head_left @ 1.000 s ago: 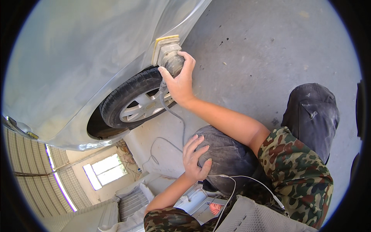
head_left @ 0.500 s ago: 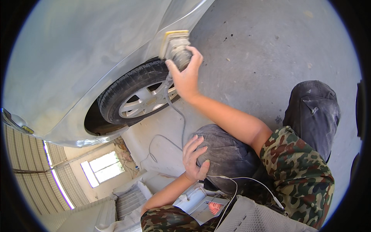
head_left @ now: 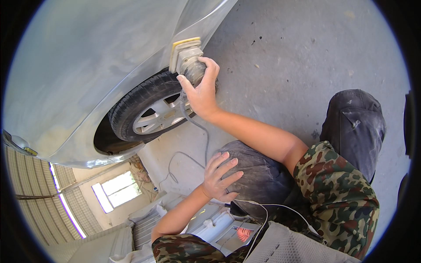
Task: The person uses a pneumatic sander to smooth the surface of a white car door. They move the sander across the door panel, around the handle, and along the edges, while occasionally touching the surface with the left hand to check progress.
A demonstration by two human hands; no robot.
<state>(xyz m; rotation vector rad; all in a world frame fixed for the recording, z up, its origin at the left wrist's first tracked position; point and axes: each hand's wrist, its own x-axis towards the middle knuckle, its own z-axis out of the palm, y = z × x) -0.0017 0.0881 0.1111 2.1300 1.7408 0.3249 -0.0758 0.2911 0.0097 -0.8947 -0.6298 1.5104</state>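
My right hand (head_left: 202,94) is closed around the rounded body of a dusty electric sander (head_left: 191,59). The sander's flat pad, with a yellow edge, is against the lower side of a silver-grey car body (head_left: 101,57), just above the wheel arch. Dull, pale patches mark the paint around there. From the sander a grey cord (head_left: 206,136) hangs past the wheel to the floor. Lying on my bent knee (head_left: 258,171) in dark, dusty trousers, my left hand (head_left: 217,177) has its fingers spread and holds nothing.
Below the sander is the car's tyre (head_left: 151,90) with a silver rim (head_left: 164,115). Grey, speckled concrete floor (head_left: 280,57) stretches to the right. A thin white cable (head_left: 280,202) crosses my lap. At lower left are a bright window (head_left: 116,190) and a coiled red hose (head_left: 243,234).
My right hand and the sander have shifted left and slightly down along the car body. My left hand's fingers have spread wider on the knee, and its forearm has moved slightly left.
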